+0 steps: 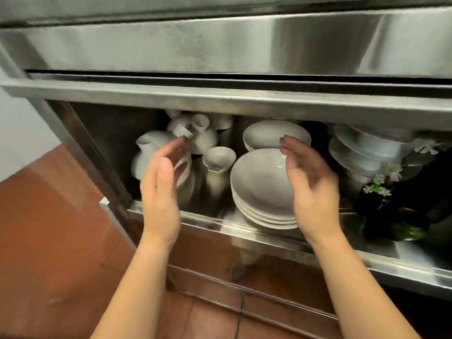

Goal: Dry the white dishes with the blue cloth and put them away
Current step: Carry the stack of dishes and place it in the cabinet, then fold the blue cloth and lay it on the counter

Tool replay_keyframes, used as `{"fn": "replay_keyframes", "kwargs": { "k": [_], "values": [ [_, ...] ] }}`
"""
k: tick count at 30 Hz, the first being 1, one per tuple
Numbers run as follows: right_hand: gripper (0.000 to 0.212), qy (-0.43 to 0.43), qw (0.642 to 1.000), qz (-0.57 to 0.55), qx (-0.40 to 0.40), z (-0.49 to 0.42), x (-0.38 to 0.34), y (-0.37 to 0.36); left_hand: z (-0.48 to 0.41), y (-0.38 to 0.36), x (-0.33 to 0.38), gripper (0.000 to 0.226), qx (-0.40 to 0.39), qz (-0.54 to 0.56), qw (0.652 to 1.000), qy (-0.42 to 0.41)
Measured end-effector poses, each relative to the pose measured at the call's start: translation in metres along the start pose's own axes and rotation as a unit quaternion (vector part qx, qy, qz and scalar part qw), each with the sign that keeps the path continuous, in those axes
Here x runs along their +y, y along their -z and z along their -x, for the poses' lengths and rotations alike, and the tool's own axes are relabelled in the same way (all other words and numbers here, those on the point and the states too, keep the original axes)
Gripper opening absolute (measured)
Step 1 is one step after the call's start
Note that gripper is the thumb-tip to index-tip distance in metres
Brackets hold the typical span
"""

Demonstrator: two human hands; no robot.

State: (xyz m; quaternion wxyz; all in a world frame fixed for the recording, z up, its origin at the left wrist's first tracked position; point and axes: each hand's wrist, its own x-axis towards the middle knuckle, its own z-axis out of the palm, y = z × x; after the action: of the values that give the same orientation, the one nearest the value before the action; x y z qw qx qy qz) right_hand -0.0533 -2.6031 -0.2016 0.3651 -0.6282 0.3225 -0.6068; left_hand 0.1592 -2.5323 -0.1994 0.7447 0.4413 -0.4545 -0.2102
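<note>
Nearest me: two bare forearms reaching forward over a red-brown tiled floor [49, 228]. Left hand [160, 189] is raised palm inward, fingers [175, 149] loosely extended and slightly spread, holding nothing. Right hand [310, 184] mirrors it, fingers [291, 150] extended and close together, empty, just at the far right edge of the front bowl stack; I cannot tell whether they touch it.

Container: stainless steel cabinet [220, 101], open at the front, with a low metal lip [244, 231] along the shelf edge.

Contents, front to back:
- Stack of white shallow bowls [261, 189], roughly four deep, nested, glossy and clean-looking, standing at the front centre of the shelf.
- White vase with flared mouth [217, 165], upright, just left of that stack.
- White pitchers and jugs [151, 152], grouped at the left, partly behind my left hand.
- Second stack of white bowls [271, 133], behind the front stack.
- Stacked white plates and cups [362, 152], at the right rear.
- Dark vase with small white flowers [376, 192], at the right front.
</note>
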Motion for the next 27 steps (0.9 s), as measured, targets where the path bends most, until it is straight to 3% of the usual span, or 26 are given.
{"fn": "replay_keyframes", "kwargs": {
  "k": [6,9,12,16,20,27],
  "values": [
    [0.051,0.006,0.969,-0.088,-0.231,0.066,-0.054,-0.065,0.095,0.078,0.096,0.055,0.130,-0.067,0.987,-0.072],
    [0.048,0.031,0.926,-0.179,-0.332,0.121,-0.109,-0.120,0.159,0.132,0.171,0.061,0.230,-0.113,0.960,-0.117],
    [0.053,0.078,0.880,-0.249,-0.397,0.168,-0.170,-0.163,0.215,0.172,0.244,0.063,0.275,-0.166,0.933,-0.161],
    [0.064,0.115,0.796,-0.343,-0.485,0.261,-0.255,-0.211,0.320,0.226,0.335,0.066,0.363,-0.243,0.877,-0.202],
    [0.054,0.106,0.718,-0.400,-0.559,0.380,-0.325,-0.251,0.439,0.274,0.412,0.062,0.440,-0.324,0.812,-0.205],
    [0.046,0.056,0.616,-0.481,-0.621,0.596,-0.444,-0.305,0.624,0.360,0.533,0.068,0.542,-0.403,0.714,-0.182]
  ]
}}
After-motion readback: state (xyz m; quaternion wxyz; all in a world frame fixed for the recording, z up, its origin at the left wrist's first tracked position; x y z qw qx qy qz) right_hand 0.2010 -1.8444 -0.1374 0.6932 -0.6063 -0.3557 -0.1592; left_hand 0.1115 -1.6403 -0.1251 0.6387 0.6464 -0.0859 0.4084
